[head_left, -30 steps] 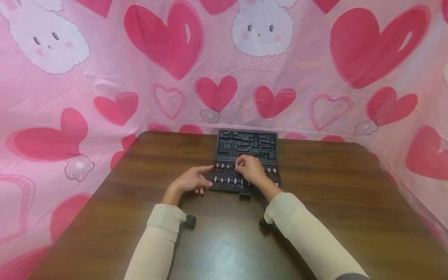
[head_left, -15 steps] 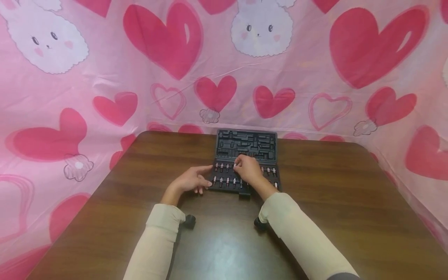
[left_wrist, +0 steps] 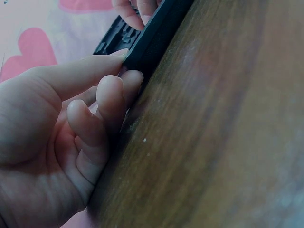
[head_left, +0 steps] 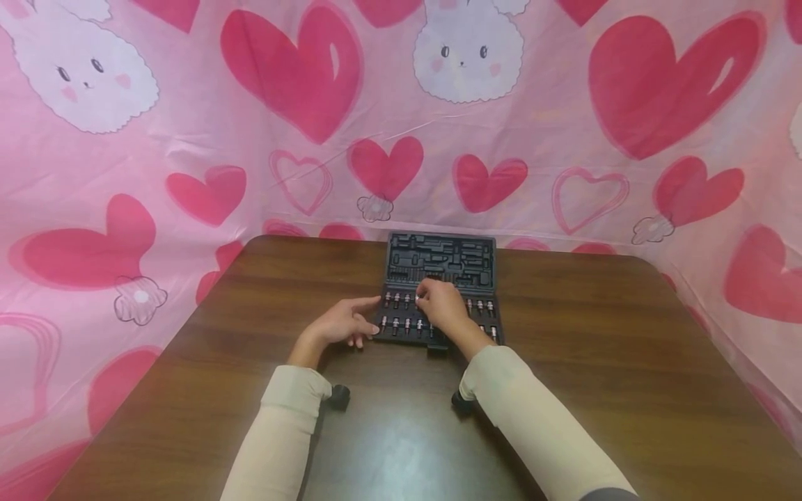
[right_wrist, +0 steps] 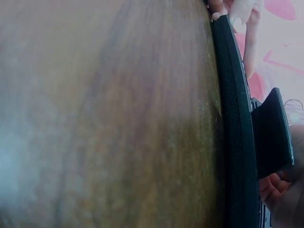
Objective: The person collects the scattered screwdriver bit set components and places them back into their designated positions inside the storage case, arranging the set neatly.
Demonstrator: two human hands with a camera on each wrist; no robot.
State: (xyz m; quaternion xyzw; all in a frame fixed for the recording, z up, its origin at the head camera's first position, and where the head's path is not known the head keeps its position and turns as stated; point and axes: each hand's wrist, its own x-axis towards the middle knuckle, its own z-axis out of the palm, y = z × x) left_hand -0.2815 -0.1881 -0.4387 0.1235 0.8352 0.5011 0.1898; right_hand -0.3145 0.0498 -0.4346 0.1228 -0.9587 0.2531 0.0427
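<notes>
A black moulded tool case [head_left: 441, 261] lies unfolded on the table, its lid tilted up at the back. Two rows of small silver bit-like pieces [head_left: 407, 300] stand in its near half. My right hand [head_left: 443, 306] is over the back row, thumb and forefinger pinching a small pale piece [head_left: 418, 298]; the fingers hide most of it. At the case's left side rests my left hand [head_left: 341, 323], with forefinger stretched to the edge and thumb at the near corner. In the left wrist view the thumb [left_wrist: 90, 71] touches that corner, and the other fingers bend loosely beside it.
The case's black latch [right_wrist: 273, 135] sticks out from its front edge. Brown wooden table [head_left: 388, 431] surrounds the case. A pink cloth [head_left: 532, 125] with hearts and rabbits hangs behind. A black wrist camera [head_left: 340, 396] sits under the left cuff, another camera [head_left: 462, 402] under the right.
The right hand has shifted slightly left along the back row, its forearm swinging left too and covering more of the front row. The left hand stays at the case's edge.
</notes>
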